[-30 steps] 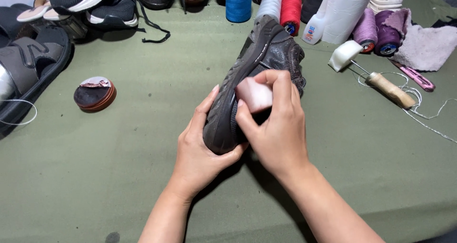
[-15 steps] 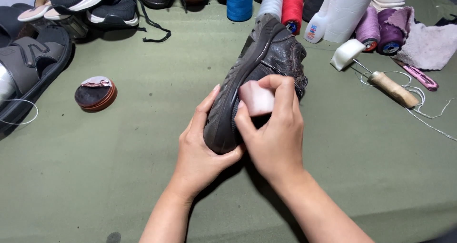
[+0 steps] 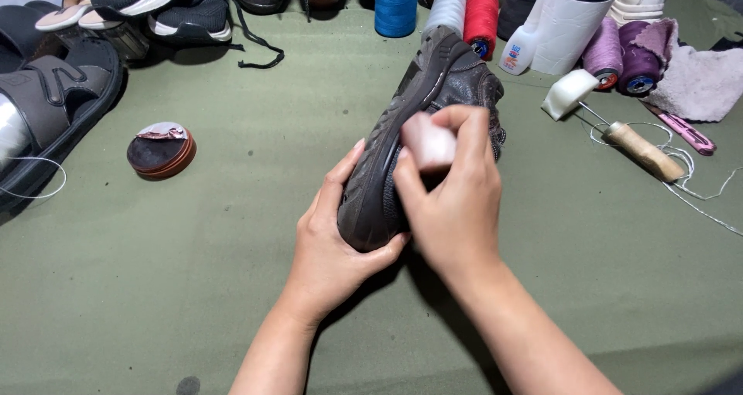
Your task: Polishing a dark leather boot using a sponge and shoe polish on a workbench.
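Left hand [image 3: 337, 244]: I hold the near end of the dark shoe [image 3: 422, 143] on the green table [image 3: 155, 287].
Right hand [image 3: 453, 201]: my fingers pinch a small pale block [image 3: 428, 141] against the shoe's side.
Right side: a wooden-handled tool [image 3: 641, 150] lies apart.

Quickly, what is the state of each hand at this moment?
Left hand: closed around the heel end of the dark shoe, holding it.
Right hand: closed, its fingertips pinching a small pale block against the shoe.
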